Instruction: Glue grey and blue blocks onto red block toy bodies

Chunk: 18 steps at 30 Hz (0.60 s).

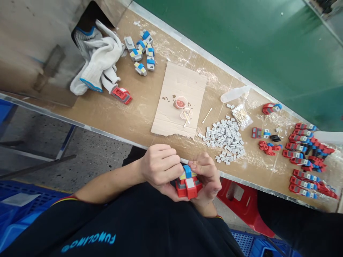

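Note:
Close to my body, just off the table's front edge, a red, grey and blue toy vehicle [190,184] with yellow patches is held between both hands. My left hand [163,169] is closed around its left side, fingers curled over the top. On the other side, my right hand [206,175] grips it with the thumb and fingers bent. A thin whitish bit shows by the right fingertips; I cannot tell what it is. Beyond the hands lies a cardboard sheet [179,82] with a small cup of reddish liquid [180,102] and a lid with cotton swabs [186,115].
Small grey pieces [225,137] are heaped right of the cardboard, near a bag of cotton swabs [242,116]. Red-and-blue toys [300,148] line the right end. White gloves [99,60], a red toy part [122,95] and grey-blue parts [141,44] lie left.

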Tool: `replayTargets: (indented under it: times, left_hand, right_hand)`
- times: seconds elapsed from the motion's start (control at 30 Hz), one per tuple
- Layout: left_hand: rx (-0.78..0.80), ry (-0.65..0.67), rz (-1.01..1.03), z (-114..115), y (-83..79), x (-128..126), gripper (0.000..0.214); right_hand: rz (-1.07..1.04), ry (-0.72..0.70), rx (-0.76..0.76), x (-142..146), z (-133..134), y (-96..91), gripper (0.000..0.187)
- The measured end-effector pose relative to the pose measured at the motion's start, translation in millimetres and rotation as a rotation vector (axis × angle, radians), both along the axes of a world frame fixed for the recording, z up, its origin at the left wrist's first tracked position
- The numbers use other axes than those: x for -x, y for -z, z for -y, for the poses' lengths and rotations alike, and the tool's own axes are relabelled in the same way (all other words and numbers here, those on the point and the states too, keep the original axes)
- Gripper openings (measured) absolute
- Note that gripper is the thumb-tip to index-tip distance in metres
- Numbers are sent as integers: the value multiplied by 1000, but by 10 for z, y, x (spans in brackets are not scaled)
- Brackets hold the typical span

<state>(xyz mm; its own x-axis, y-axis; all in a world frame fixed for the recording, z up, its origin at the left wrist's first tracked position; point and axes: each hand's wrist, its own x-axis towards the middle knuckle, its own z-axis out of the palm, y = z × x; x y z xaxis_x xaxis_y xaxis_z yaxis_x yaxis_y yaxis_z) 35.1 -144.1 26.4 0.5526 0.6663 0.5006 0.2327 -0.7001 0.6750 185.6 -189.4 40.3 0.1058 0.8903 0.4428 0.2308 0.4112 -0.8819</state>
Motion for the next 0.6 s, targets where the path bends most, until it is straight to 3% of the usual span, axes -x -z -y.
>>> replayTargets:
  times: [0.17,0.6]
  left_hand:
    - [-374,-166,78,16,-7,-18,62]
    - [-375,-190,172,30,-33,-73,69]
  right_hand:
    - [-29,-64,-11,-26,-30,-26,46]
    - [-17,-16,-130,54,-86,-70,50]
